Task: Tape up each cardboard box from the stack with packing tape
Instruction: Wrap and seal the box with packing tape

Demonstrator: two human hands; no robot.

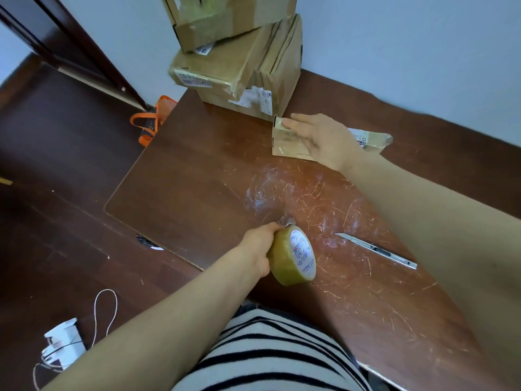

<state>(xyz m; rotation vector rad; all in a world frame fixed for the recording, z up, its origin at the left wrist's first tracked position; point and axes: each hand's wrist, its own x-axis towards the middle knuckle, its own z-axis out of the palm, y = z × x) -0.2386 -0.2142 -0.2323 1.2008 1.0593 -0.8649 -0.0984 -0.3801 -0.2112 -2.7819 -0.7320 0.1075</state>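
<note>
My right hand (318, 139) lay flat on the small box (286, 141), fingers straight and spread over its top, pressing rather than gripping. That box sat on the bench (174, 176) just in front of the stack (239, 66), at its right corner and almost touching it. My left hand (258, 248) was curled tight round the tape roll (291, 256), which I held on edge well out from the stack, on my side of the bench, with a wisp of loose tape showing at its top.

By my reading, I was between boxes: one box drawn off the stack and steadied, no strip started on it yet. The next move called for dragging the small box away from the stack toward me, finding the tape's free end, sticking it down on one side and running it across the flap seam while the right hand held the box. The knife (376, 251), blade out, lay well out from the stack too, ready for the cut.

As for writing, the roll's white core carried red printed characters, too smeared to read. White shipping labels showed on the front faces of the stack, and another on a clear wrapper (373, 139) off to the stack's right; I could not make out their print.
</note>
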